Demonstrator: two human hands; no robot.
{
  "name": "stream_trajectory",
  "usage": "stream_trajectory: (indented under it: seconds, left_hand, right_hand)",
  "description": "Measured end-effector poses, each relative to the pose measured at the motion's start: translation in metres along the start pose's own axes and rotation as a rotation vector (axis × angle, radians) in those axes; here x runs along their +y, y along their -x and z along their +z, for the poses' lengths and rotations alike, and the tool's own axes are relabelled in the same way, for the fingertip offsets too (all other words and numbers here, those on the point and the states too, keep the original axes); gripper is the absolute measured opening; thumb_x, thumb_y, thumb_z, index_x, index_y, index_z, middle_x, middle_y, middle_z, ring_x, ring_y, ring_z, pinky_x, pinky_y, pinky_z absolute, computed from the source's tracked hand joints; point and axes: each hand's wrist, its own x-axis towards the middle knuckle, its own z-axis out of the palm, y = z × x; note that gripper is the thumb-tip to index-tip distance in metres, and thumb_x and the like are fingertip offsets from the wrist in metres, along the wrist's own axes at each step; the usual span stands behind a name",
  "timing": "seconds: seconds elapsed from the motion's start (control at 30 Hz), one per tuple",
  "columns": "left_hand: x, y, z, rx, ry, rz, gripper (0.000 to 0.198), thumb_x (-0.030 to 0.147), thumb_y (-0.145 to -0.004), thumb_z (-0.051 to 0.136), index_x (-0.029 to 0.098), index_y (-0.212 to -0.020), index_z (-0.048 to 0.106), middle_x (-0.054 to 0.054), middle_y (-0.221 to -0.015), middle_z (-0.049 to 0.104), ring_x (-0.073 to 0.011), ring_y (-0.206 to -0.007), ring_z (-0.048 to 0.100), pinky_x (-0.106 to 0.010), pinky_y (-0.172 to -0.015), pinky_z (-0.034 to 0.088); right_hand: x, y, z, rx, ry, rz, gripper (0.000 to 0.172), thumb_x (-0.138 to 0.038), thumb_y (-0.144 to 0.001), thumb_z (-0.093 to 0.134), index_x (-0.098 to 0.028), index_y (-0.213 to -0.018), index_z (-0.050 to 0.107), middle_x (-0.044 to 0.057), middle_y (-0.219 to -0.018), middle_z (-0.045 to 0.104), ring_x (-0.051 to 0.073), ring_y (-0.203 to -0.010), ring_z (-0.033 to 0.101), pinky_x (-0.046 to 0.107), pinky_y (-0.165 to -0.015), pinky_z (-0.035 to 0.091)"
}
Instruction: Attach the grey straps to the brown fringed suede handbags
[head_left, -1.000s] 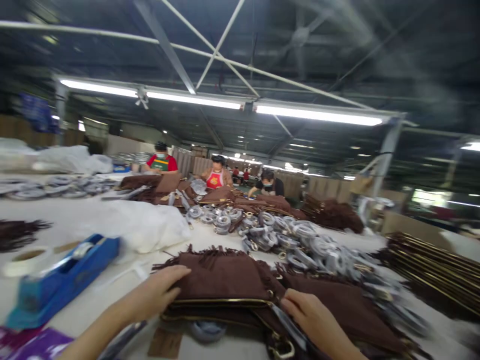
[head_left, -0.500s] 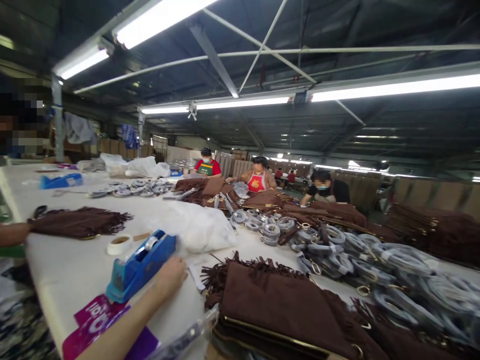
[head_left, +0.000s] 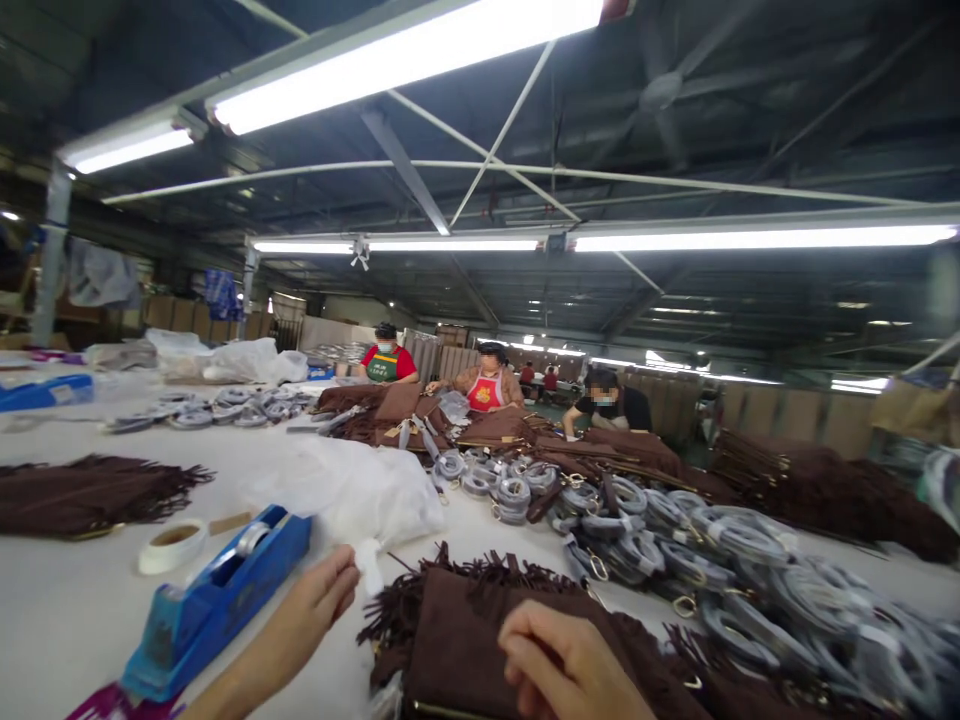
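My left hand [head_left: 319, 605] is beside the blue tape dispenser [head_left: 217, 605], its fingers pressed together. A small thin white piece [head_left: 369, 566] shows at its fingertips, apparently pinched there. My right hand [head_left: 574, 660] hovers over a dark brown fringed bag [head_left: 457, 630] with a gold-coloured edge. The fingers of this hand are curled in, and whatever they hold, if anything, is hidden. The bag lies flat in front of me, fringe pointing away.
Coiled grey wrapped straps [head_left: 750, 570] with gold rings spread along the right. A white plastic bag [head_left: 367, 490] sits ahead, a tape roll [head_left: 172, 546] and another brown fringed bag [head_left: 82, 490] to the left. Several people work across the table, one in a red apron [head_left: 486, 393].
My view has turned right and tilted up. My right hand has come into view above the brown bag. My left hand now has the white piece at its fingertips.
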Motion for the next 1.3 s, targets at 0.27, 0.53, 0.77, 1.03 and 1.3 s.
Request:
stream_trajectory:
  seconds: [0.27,0.53,0.77,1.03,1.3]
  left_hand:
    - [0.051,0.037,0.004,-0.101,-0.007,0.043,0.037,0.058,-0.077,0.046,0.023,-0.076,0.058,-0.002,-0.076,0.060,-0.0192,-0.073,0.053,-0.025,-0.069,0.050]
    - [0.032,0.046,0.008,-0.184,0.076,0.042,0.043,0.064,-0.082,0.043,0.023,-0.077,0.052,0.001,-0.074,0.049,-0.0158,-0.069,0.044,-0.023,-0.063,0.045]
    - [0.031,0.049,0.001,-0.243,0.054,0.075,0.040,0.058,-0.088,0.039,0.021,-0.078,0.049,0.004,-0.069,0.042,-0.0135,-0.064,0.037,-0.022,-0.059,0.038]
    - [0.018,0.049,-0.003,-0.188,-0.030,0.066,0.041,0.060,-0.086,0.040,0.022,-0.082,0.057,0.000,-0.074,0.059,-0.0164,-0.069,0.050,-0.022,-0.063,0.046]
    - [-0.048,0.017,-0.044,-0.036,-0.667,0.033,0.036,0.031,-0.087,0.029,0.023,-0.100,0.061,-0.008,-0.095,0.074,-0.0259,-0.093,0.069,-0.034,-0.086,0.050]
  right_hand:
    - [-0.047,-0.043,0.029,0.327,-0.125,-0.219,0.023,-0.027,-0.084,0.053,-0.019,-0.100,0.067,0.002,-0.070,0.063,0.016,-0.060,0.060,0.020,-0.046,0.046]
    - [-0.055,-0.043,0.032,0.348,0.116,-0.434,0.017,-0.016,-0.084,0.058,-0.021,-0.090,0.072,0.002,-0.079,0.064,0.017,-0.071,0.062,0.023,-0.058,0.046]
    - [-0.059,-0.043,0.029,0.290,0.325,-0.561,0.018,-0.024,-0.092,0.054,-0.022,-0.091,0.072,0.002,-0.083,0.066,0.016,-0.075,0.063,0.024,-0.069,0.046]
    - [-0.052,-0.046,0.027,0.327,0.693,-0.629,0.045,-0.040,-0.100,0.036,-0.020,-0.070,0.063,0.001,-0.063,0.065,0.014,-0.055,0.059,0.025,-0.053,0.035]
    - [0.003,-0.035,-0.052,0.655,0.683,-0.203,0.044,-0.044,-0.098,0.030,-0.021,-0.067,0.052,0.001,-0.059,0.061,0.015,-0.054,0.058,0.025,-0.053,0.034]
